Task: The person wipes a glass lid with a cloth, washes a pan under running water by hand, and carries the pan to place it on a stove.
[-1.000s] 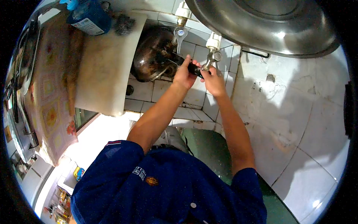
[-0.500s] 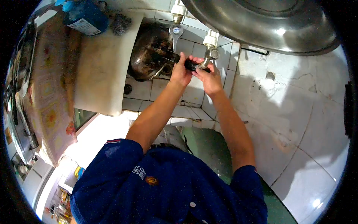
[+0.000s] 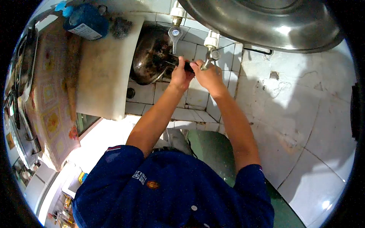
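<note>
At centre, our left hand (image 3: 178, 79) and right hand (image 3: 208, 79) grasp the handle (image 3: 188, 67) of a blackened pan (image 3: 147, 60). Both likely steady its weight.

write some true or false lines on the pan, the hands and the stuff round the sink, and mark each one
1. Both the left hand and the right hand are at the handle of the pan. True.
2. The pan lies on top of the board. False: it is in the tiled sink, beside the board.
3. A scrubber is near the blue bottle. True.
4. The big basin is down inside the sink. False: it is outside the sink, at the upper right of the view.
5. The pan's visible surface is spotless. False: dark stains mark it.
</note>
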A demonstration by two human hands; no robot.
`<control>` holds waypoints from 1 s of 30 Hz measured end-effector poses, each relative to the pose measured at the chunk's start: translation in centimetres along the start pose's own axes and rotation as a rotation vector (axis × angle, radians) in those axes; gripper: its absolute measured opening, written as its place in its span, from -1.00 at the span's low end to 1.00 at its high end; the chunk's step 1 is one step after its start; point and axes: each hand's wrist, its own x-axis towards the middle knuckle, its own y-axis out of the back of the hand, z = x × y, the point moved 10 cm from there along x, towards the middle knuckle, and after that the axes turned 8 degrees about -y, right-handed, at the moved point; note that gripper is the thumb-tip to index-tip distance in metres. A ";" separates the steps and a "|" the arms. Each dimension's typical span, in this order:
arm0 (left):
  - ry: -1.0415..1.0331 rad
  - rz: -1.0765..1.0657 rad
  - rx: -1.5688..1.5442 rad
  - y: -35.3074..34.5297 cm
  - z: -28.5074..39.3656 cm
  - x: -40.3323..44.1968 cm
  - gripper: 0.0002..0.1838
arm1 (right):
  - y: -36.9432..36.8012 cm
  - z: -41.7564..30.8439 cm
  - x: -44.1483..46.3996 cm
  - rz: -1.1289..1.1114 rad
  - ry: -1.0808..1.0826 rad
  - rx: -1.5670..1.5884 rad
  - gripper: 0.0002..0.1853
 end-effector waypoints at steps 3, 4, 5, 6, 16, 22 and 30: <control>0.058 0.114 -0.029 -0.3 0.3 -0.8 -0.55 | -0.3 0.0 0.9 0.092 0.050 0.003 -0.75; 0.070 0.084 -0.077 -0.6 0.0 -0.2 -0.58 | 0.2 -0.5 0.9 0.179 0.103 0.041 -0.78; 0.080 0.057 -0.127 -0.8 -0.1 0.4 -0.60 | -0.1 -0.5 0.9 0.179 0.107 0.039 -0.78; 0.078 0.062 -0.130 0.8 -0.8 1.5 -0.60 | -0.6 -1.6 0.3 0.186 0.176 -0.110 -0.76; 0.080 0.096 -0.165 0.4 -0.9 0.7 -0.69 | -3.7 6.3 -3.2 -0.296 -0.478 1.280 -0.67; 0.098 0.028 -0.189 -1.2 -0.2 -0.2 -0.73 | -1.0 4.8 -1.6 -0.129 -0.312 0.621 -0.72; 0.080 -0.042 -0.076 -1.9 0.1 -0.9 -0.64 | 1.6 1.1 -1.1 -0.042 -0.120 0.119 -0.76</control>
